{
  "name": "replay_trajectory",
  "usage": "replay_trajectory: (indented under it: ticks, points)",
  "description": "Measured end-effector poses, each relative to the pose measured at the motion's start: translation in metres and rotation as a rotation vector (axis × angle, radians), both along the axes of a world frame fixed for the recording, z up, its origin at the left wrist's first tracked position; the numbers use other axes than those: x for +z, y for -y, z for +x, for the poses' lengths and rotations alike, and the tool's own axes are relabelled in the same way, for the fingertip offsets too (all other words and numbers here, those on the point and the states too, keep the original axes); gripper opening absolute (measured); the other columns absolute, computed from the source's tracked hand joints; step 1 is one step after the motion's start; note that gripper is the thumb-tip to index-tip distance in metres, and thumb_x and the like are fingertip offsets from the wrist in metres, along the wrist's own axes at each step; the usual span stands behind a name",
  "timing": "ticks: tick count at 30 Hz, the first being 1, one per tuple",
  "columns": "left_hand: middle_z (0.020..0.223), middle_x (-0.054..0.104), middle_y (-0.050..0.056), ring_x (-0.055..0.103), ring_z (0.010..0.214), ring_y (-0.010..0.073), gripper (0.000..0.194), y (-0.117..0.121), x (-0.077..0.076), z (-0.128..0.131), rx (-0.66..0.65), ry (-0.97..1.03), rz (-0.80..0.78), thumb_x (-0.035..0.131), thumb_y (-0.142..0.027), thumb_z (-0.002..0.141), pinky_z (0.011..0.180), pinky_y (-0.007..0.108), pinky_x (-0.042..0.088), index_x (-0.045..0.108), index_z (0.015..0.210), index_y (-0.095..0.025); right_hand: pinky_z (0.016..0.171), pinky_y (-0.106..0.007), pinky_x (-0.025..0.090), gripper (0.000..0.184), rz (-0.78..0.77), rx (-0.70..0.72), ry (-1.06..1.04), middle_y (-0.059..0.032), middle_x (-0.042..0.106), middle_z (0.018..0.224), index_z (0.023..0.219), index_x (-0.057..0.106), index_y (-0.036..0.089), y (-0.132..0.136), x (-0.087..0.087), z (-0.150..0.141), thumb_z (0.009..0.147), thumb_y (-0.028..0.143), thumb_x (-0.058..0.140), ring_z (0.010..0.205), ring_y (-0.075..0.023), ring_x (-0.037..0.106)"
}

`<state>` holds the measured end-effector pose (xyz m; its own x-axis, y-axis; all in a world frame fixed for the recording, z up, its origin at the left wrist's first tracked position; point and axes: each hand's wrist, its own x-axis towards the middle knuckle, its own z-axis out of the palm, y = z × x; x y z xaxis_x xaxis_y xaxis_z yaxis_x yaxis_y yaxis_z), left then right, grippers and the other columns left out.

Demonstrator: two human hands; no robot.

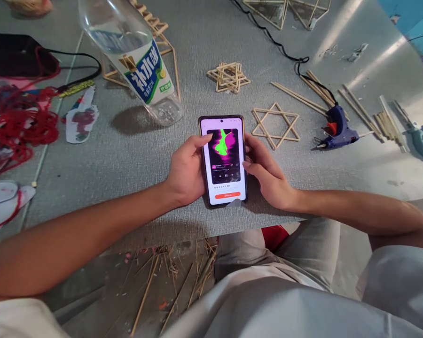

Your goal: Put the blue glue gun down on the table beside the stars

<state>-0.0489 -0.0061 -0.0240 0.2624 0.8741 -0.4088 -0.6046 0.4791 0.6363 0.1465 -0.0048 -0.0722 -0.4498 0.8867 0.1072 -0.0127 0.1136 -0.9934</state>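
Observation:
A lit smartphone [224, 162] is held upright between both hands near the table's front edge. Its screen shows a bright green and magenta picture above player controls and an orange button. My left hand [187, 169] grips the phone's left side, its thumb over the upper left edge. Along the right side, my right hand [268, 173] is closed on the phone, with its thumb tip at the screen's edge. Just beyond my right hand lies a flat six-pointed star of thin sticks [275, 126]. Farther back sits a layered stick star [229, 77].
A clear drink bottle [146, 70] stands left of the phone. At right lie a blue glue gun [338, 129] with a black cord, loose sticks [359, 112] and pliers [422, 141]. Red cord [28, 117] is heaped at left. Sticks [146, 295] litter the floor.

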Motion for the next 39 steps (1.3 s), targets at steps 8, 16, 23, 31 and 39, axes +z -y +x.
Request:
replay_trajectory:
  ticks: [8, 16, 23, 31, 39]
  points:
    - [0.115, 0.086, 0.014, 0.080, 0.124, 0.0397, 0.049, 0.000, 0.003, 0.002, 0.000, 0.012, -0.014, 0.064, -0.042, 0.090, 0.117, 0.062, 0.064, 0.077, 0.130, -0.017, 0.136, -0.057, 0.049, 0.063, 0.013, 0.035, -0.010, -0.0053, 0.063, 0.165, 0.169, 0.043, 0.037, 0.000, 0.003, -0.002, 0.109, 0.046, 0.059, 0.154, -0.0266, 0.058]
    - [0.112, 0.086, 0.013, 0.079, 0.129, 0.0401, 0.045, 0.000, 0.002, 0.001, -0.013, 0.022, 0.026, 0.065, -0.048, 0.093, 0.116, 0.058, 0.065, 0.079, 0.122, -0.016, 0.129, -0.055, 0.055, 0.065, -0.017, 0.024, 0.002, -0.0060, 0.061, 0.164, 0.168, 0.042, 0.036, 0.001, 0.001, -0.001, 0.107, 0.048, 0.061, 0.145, -0.0270, 0.060]
    - [0.107, 0.085, 0.014, 0.080, 0.127, 0.0373, 0.042, -0.001, 0.006, 0.003, 0.015, 0.001, -0.018, 0.054, -0.041, 0.097, 0.119, 0.059, 0.064, 0.077, 0.118, -0.013, 0.122, -0.053, 0.060, 0.063, -0.045, 0.042, -0.028, -0.0074, 0.066, 0.156, 0.168, 0.041, 0.034, 0.003, 0.010, -0.003, 0.108, 0.043, 0.060, 0.135, -0.0260, 0.064]
    - [0.107, 0.087, 0.009, 0.083, 0.119, 0.0362, 0.043, 0.000, 0.002, 0.003, 0.020, -0.051, -0.027, 0.069, -0.026, 0.076, 0.120, 0.060, 0.064, 0.077, 0.117, -0.016, 0.119, -0.051, 0.061, 0.060, -0.042, 0.017, -0.021, -0.0065, 0.061, 0.162, 0.166, 0.044, 0.034, 0.004, 0.008, -0.002, 0.109, 0.042, 0.060, 0.129, -0.0235, 0.066]
    - [0.106, 0.086, 0.010, 0.083, 0.120, 0.0362, 0.036, 0.000, 0.004, 0.003, 0.035, -0.056, -0.038, 0.067, -0.026, 0.075, 0.121, 0.060, 0.064, 0.076, 0.109, -0.016, 0.122, -0.053, 0.060, 0.063, -0.048, 0.033, 0.000, -0.0064, 0.062, 0.163, 0.170, 0.041, 0.035, 0.004, 0.010, -0.002, 0.109, 0.043, 0.058, 0.132, -0.0250, 0.065]
